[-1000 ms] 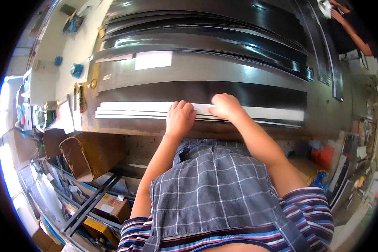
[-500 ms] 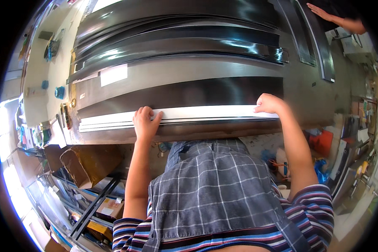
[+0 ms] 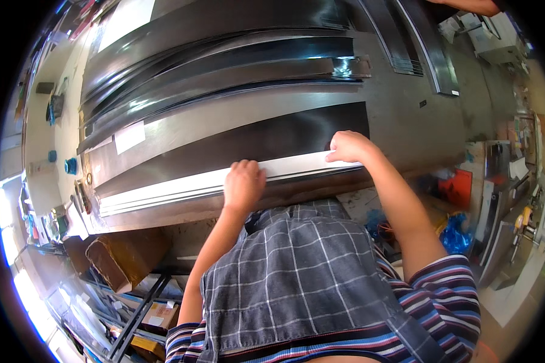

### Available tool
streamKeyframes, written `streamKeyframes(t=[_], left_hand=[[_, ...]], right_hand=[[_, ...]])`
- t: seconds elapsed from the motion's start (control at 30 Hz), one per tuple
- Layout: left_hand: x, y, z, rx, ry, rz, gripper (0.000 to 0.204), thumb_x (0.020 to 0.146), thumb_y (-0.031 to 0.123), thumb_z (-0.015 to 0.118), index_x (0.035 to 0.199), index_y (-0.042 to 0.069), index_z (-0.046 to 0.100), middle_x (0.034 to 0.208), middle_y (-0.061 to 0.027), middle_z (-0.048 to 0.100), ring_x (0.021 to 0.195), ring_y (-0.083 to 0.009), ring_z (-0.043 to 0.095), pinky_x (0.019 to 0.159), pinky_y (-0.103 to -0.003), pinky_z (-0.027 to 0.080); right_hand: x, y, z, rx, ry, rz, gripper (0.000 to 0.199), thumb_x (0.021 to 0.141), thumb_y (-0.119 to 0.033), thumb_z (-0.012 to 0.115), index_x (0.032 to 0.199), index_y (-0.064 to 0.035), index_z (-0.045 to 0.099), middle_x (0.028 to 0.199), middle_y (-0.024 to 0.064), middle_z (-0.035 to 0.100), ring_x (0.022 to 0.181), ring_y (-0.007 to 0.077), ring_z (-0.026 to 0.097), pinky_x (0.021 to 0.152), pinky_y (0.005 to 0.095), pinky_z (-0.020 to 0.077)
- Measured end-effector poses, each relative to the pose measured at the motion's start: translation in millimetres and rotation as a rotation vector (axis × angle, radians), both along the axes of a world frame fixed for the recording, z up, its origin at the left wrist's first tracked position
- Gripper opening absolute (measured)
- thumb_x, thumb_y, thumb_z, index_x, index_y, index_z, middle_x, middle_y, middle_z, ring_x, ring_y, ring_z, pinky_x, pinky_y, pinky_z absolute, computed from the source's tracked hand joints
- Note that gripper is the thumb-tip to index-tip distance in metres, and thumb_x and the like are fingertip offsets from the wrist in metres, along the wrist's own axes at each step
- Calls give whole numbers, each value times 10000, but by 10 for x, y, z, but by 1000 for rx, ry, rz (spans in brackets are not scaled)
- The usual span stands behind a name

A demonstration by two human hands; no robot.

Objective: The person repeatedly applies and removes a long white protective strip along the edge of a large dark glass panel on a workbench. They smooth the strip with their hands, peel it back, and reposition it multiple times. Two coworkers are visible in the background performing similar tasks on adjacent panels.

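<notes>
A long white strip (image 3: 295,164) with thin dark lines runs along the near edge of a black sheet (image 3: 242,134) on the table. My left hand (image 3: 243,186) is closed over the strip near its middle, fingers bent together over its edge. Toward the strip's right end, my right hand (image 3: 352,149) pinches it between thumb and curled fingers. The undersides of both grips are hidden.
Glossy black strips (image 3: 224,72) lie stacked across the worktable (image 3: 402,133). A white paper piece (image 3: 130,138) sits beside them. More dark strips (image 3: 427,48) lie at far right, near another person's arm (image 3: 475,6). A cardboard box (image 3: 127,257) stands below the table's left side.
My left hand has slid right along the strip, closer to my right hand, and its fingers have drawn together. The whole view has shifted. The other person's hand has mostly left the picture.
</notes>
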State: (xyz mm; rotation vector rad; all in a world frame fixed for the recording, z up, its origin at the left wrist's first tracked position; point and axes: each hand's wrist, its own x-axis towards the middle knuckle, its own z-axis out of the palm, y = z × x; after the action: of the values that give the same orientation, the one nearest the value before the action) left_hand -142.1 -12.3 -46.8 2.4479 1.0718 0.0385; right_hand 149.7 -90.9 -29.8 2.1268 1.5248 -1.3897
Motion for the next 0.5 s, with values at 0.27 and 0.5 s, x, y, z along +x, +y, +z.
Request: streamKeyframes(t=[0.27,0.5], left_hand=[[161,-105,93,-9,5,103,374,747,338,727,616,75,497,689,-92,555,724,-311,568,618,-427,457],[88,-74,102,42,-25,110,425,714,358,753,585,77,462,657,-86,536,693,-306,557,593,-426,440]], right_hand=[[101,-150,160,1,50,-111,322,691,-327,728,732,-12,671,698,158,637,667,270,616,612,380,468],[402,-417,127,41,10,-258,342,696,-341,745,691,-15,644,649,135,609,629,251,591,579,372,439]])
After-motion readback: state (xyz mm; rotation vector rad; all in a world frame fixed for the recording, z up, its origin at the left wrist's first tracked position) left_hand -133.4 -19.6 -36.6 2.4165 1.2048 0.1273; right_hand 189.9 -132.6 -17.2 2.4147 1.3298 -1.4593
